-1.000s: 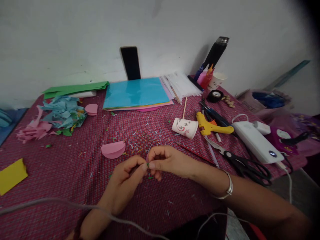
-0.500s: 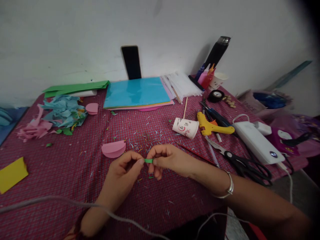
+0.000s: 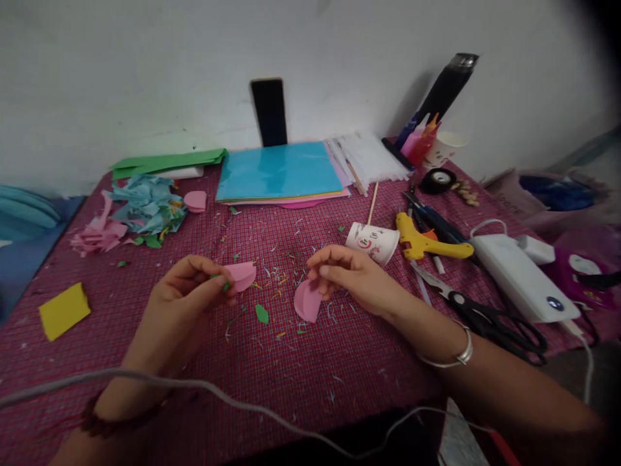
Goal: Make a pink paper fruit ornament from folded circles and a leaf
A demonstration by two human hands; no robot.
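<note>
My left hand [image 3: 194, 288] is closed, pinching a small green paper piece [image 3: 220, 282] between thumb and fingers. Just behind those fingertips lies a folded pink paper circle [image 3: 243, 275]. My right hand [image 3: 347, 275] hovers with loosely curled fingers, thumb apart from the forefinger, and nothing shows between them. A second folded pink paper circle [image 3: 306, 303] is directly below its fingertips; I cannot tell whether they touch it. Between the hands, a green paper leaf [image 3: 262, 314] lies flat on the checked cloth among thin paper snippets.
To the right are a paper cup [image 3: 372, 243] on its side, a yellow glue gun [image 3: 427, 243], black-handled scissors [image 3: 485, 317] and a white power bank [image 3: 521, 278]. Crumpled paper [image 3: 148, 204] sits left, coloured sheets [image 3: 281, 171] at the back. A cable [image 3: 194, 385] crosses the foreground.
My hands have moved apart. Earlier both held a small green piece between them; now a green piece is in the left only. The leaf and second pink circle have come into view.
</note>
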